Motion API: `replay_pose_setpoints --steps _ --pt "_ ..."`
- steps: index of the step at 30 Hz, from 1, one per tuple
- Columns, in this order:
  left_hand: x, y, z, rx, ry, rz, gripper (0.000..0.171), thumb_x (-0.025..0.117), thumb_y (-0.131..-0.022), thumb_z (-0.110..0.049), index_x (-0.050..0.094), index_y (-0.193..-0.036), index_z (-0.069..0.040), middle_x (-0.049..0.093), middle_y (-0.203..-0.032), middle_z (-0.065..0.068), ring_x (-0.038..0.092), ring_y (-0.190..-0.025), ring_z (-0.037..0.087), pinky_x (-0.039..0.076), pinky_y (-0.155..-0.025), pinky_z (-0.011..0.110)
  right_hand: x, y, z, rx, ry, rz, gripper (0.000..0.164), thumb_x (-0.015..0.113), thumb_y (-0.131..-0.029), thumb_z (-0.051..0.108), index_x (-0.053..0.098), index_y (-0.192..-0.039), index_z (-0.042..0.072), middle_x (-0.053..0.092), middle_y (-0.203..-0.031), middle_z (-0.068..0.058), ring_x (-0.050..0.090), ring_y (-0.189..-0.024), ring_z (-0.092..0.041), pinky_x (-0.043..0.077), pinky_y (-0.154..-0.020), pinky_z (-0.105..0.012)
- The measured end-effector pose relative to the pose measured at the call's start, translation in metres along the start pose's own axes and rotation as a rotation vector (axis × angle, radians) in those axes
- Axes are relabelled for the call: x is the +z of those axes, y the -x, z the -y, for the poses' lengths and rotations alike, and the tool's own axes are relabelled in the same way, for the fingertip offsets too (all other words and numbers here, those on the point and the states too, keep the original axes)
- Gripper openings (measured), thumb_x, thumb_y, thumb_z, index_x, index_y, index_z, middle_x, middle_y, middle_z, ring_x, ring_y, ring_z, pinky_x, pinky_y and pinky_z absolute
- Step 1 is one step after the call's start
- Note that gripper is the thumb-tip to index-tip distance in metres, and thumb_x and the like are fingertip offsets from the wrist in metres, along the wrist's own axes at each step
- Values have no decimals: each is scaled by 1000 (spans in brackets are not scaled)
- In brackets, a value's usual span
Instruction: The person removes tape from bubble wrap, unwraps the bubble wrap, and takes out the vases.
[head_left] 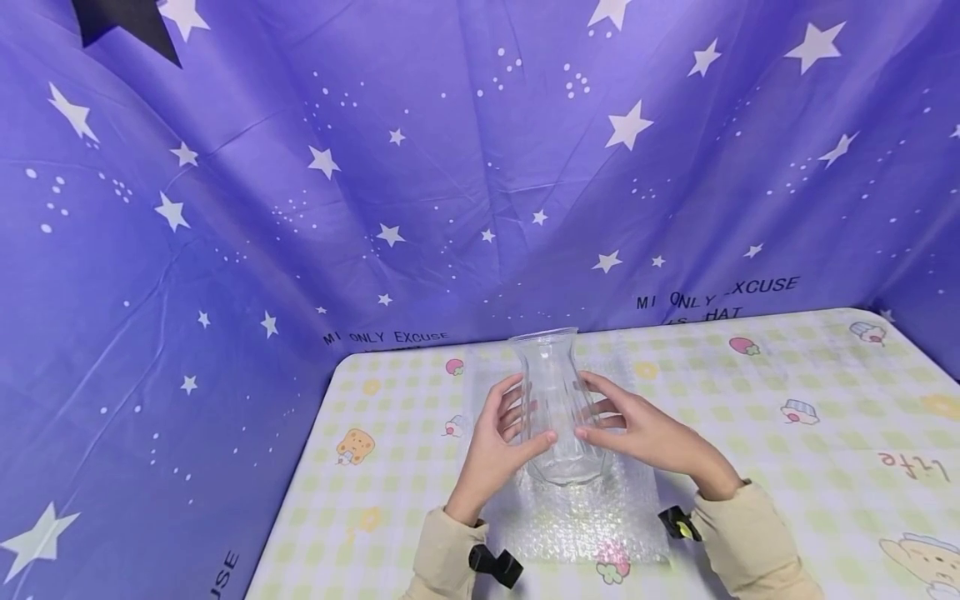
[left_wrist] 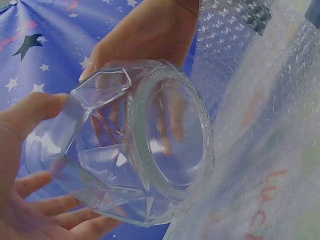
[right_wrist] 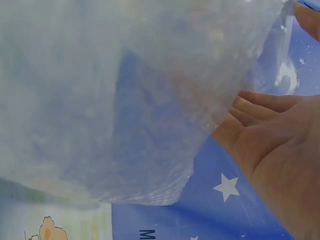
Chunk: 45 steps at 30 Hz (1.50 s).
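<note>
Now | glass vase (head_left: 552, 387) between left grip (head_left: 497, 442) and right grip (head_left: 643, 432) | both widely curved, holding it

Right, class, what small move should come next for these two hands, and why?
Probably ease the glass vase down onto the bubble wrap, using both grips: the left hand and right hand hold it from opposite sides, and the wrap lies spread beneath. Whether vase and wrap already touch is hard to tell.
</note>
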<state>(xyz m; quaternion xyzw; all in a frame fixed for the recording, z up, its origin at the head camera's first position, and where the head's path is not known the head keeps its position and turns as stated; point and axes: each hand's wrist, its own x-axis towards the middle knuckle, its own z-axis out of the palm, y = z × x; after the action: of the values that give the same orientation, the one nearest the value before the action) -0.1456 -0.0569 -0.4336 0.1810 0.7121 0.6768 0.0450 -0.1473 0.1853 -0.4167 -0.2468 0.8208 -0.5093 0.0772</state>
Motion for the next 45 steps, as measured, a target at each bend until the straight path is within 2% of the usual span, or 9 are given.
replay_pose_setpoints --steps 9,14,21,27,33,40,45 --pt "1 -1 2 49 -26 22 85 83 -82 -18 35 -151 -29 40 -154 -1 50 -134 20 42 -112 32 -1 2 0 -43 30 -37 87 73 -92 27 19 -157 7 30 -156 -24 54 -126 -39 50 -101 -50" --pt "4 0 2 76 -88 -6 86 86 -78 -16 39 -150 -27 42 -153 -3 48 -135 20 42 -112 30 -1 3 -2 -69 53 -76 92 78 -87 27 20 -156 7 29 -156 -24 53 -127 -40 49 -102 -51" --pt "7 0 0 168 -134 -16 89 88 -75 -14 41 -149 -25 45 -151 -2 48 -135 22 40 -115 34 0 7 2 -95 75 -127 96 84 -81 26 24 -153 6 36 -150 -20 51 -128 -41 48 -103 -51" --pt "10 0 2 221 -169 3 90 88 -75 -15 39 -149 -25 45 -148 -1 48 -134 23 39 -115 37 -2 9 4 -109 72 -131 93 86 -78 23 27 -150 14 42 -142 -11 52 -128 -35 48 -104 -47" --pt "14 -2 -1 277 -195 3 91 88 -74 -13 38 -150 -23 45 -147 2 46 -136 21 40 -114 35 -6 12 6 -142 104 -152 94 87 -78 21 27 -150 19 44 -142 -5 52 -126 -26 49 -106 -35" --pt "24 -5 -7 299 -179 -2 90 88 -74 -11 39 -150 -21 46 -147 3 47 -136 21 41 -114 35 -16 18 12 -168 130 -157 100 86 -79 17 22 -155 23 43 -144 -5 51 -126 -16 47 -105 -23" --pt "35 -10 -12 301 -179 2 91 88 -74 -10 39 -149 -20 45 -148 1 47 -136 19 40 -114 34 -26 25 15 -219 127 -165 109 86 -77 10 15 -159 23 39 -150 -9 50 -126 -5 44 -103 -13"
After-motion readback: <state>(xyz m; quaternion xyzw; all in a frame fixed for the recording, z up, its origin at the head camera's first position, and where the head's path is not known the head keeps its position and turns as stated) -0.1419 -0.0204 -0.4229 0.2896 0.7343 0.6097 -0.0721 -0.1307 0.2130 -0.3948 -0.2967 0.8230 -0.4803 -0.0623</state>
